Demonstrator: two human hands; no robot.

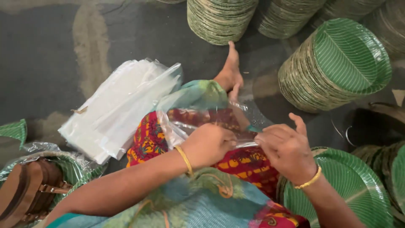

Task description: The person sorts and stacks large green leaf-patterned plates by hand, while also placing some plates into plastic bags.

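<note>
While I sit on the dark floor (38, 63), my left hand (209, 143) and my right hand (287, 147) both pinch the near edge of a clear, thin plastic bag (202, 116), fingers closed tight on the film. The bag lies across my lap, over the red patterned cloth (244, 162). A pile of white plastic bags (118, 109) rests just beside my left knee. A stack of green leaf-patterned round plates (337, 65) stands to my right, another green plate (354, 185) under my right wrist.
</note>
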